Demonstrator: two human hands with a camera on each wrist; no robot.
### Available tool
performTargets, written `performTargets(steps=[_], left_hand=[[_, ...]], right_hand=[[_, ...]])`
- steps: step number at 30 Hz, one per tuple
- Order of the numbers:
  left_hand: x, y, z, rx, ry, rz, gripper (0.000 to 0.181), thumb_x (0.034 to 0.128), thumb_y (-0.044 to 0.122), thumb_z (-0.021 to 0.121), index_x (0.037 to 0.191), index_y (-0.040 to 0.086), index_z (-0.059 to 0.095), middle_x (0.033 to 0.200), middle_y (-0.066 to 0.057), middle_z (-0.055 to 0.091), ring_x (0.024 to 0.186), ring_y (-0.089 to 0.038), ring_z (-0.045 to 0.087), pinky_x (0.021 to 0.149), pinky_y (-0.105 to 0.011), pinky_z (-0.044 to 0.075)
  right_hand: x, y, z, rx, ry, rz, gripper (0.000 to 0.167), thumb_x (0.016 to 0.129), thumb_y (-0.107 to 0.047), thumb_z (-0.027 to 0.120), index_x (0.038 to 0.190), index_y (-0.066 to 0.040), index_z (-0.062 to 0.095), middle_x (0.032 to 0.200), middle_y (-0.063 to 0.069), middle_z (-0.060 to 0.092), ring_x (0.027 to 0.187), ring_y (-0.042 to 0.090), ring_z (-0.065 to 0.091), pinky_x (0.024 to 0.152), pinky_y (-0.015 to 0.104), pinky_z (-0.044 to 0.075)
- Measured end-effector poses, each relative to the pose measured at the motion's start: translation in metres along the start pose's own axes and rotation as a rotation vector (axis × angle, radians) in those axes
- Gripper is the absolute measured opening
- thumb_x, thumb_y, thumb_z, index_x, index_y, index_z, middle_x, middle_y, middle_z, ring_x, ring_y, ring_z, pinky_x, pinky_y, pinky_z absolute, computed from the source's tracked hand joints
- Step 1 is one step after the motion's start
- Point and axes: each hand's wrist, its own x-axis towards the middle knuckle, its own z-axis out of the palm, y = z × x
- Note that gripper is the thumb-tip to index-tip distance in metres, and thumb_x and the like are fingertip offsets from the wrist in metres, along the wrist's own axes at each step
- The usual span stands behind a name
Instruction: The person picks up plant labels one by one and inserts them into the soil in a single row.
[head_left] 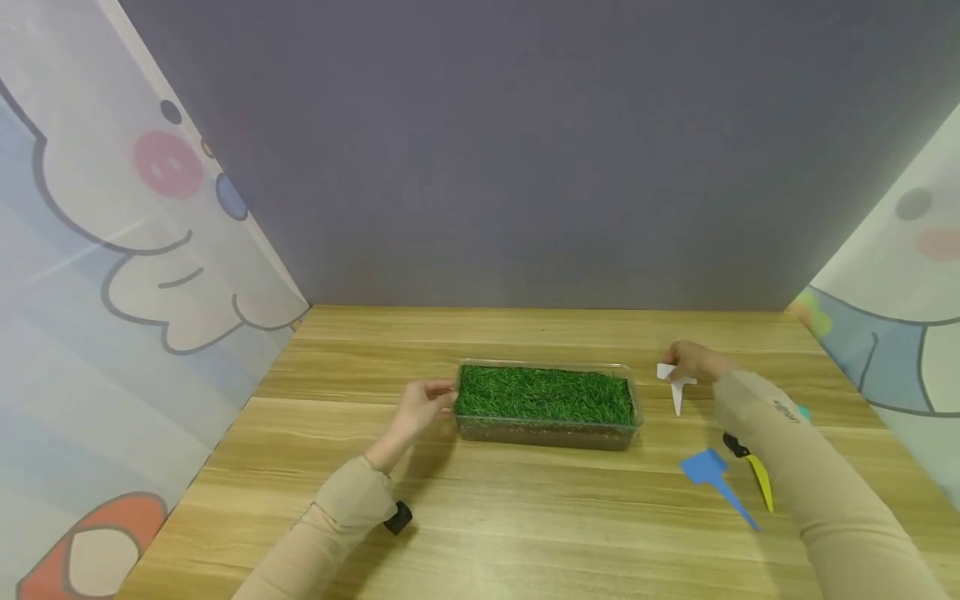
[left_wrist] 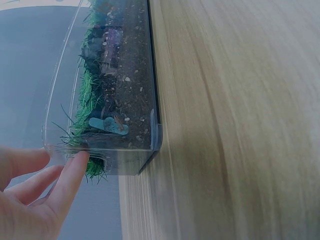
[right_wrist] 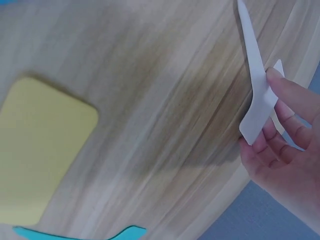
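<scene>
1. Head view, from where I stand: a clear container point(head_left: 506, 432) sits on the wooden tabletop point(head_left: 525, 517), filled with green grass point(head_left: 547, 396).
2. At its left end is the left hand point(head_left: 417, 408), fingers fairly straight and a little spread, tips at the rim; how firmly they press, I can't tell.
3. Over to the right of the container, well apart from it, the right hand point(head_left: 696, 362) pinches a white T-shaped marker point(head_left: 678, 397) by its broad head, between thumb and fingers, with the narrow stem pointing away from the palm.
4. Left wrist view: dark soil point(left_wrist: 134, 70) with pale specks shows through the clear side.
5. Near the right forearm lies a blue marker point(head_left: 707, 468); beside it is a yellow piece point(head_left: 761, 483), partly hidden by the arm.
6. Right wrist view: a teal piece point(right_wrist: 131, 233) lies near the yellow one.
7. Behind everything stands a plain grey panel point(head_left: 525, 167).
</scene>
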Motion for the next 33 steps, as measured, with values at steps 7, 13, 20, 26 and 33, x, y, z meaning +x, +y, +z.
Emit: performTargets(steps=[7, 13, 20, 26, 33], left_hand=[[0.001, -0.001, -0.001, 0.001, -0.009, -0.012, 0.029, 0.0841, -0.003, 0.054, 0.112, -0.011, 0.054, 0.105, -0.026, 0.058, 0.088, -0.031, 0.060, 0.073, -0.036, 0.056], [0.002, -0.001, 0.000, -0.003, -0.008, -0.020, 0.029, 0.0840, -0.003, 0.054, 0.112, -0.011, 0.054, 0.103, -0.026, 0.058, 0.085, -0.030, 0.061, 0.073, -0.037, 0.056], [0.003, -0.002, 0.000, -0.015, 0.001, -0.018, 0.029, 0.0834, -0.004, 0.055, 0.111, -0.012, 0.054, 0.102, -0.026, 0.059, 0.085, -0.032, 0.061, 0.072, -0.038, 0.056], [0.002, -0.002, 0.000, -0.008, 0.007, -0.014, 0.028, 0.0828, -0.004, 0.055, 0.110, -0.012, 0.055, 0.100, -0.026, 0.059, 0.083, -0.030, 0.061, 0.071, -0.037, 0.056], [0.002, -0.002, -0.001, -0.009, 0.004, -0.020, 0.028, 0.0831, -0.004, 0.055, 0.110, -0.012, 0.055, 0.101, -0.026, 0.059, 0.082, -0.030, 0.062, 0.071, -0.037, 0.056]], right_hand=[[0.003, 0.004, 0.001, -0.027, 0.027, -0.005, 0.015, 0.077, 0.003, 0.061, 0.086, 0.015, 0.056, 0.075, 0.016, 0.057, 0.063, 0.018, 0.051, 0.052, 0.029, 0.048], [-0.002, 0.005, -0.001, 0.003, 0.032, -0.030, 0.013, 0.077, 0.002, 0.061, 0.082, 0.013, 0.059, 0.071, 0.011, 0.058, 0.060, 0.015, 0.050, 0.050, 0.026, 0.048], [-0.011, -0.001, -0.009, 0.049, 0.042, -0.051, 0.031, 0.080, -0.002, 0.059, 0.099, 0.021, 0.052, 0.088, 0.025, 0.058, 0.075, 0.022, 0.055, 0.061, 0.031, 0.051], [-0.018, -0.012, -0.019, 0.097, 0.022, -0.075, 0.034, 0.083, -0.003, 0.055, 0.106, 0.022, 0.048, 0.094, 0.025, 0.057, 0.079, 0.021, 0.055, 0.065, 0.030, 0.052], [-0.022, -0.028, -0.025, 0.119, 0.038, -0.109, 0.028, 0.084, 0.000, 0.053, 0.104, 0.019, 0.050, 0.093, 0.021, 0.058, 0.082, 0.021, 0.055, 0.068, 0.031, 0.051]])
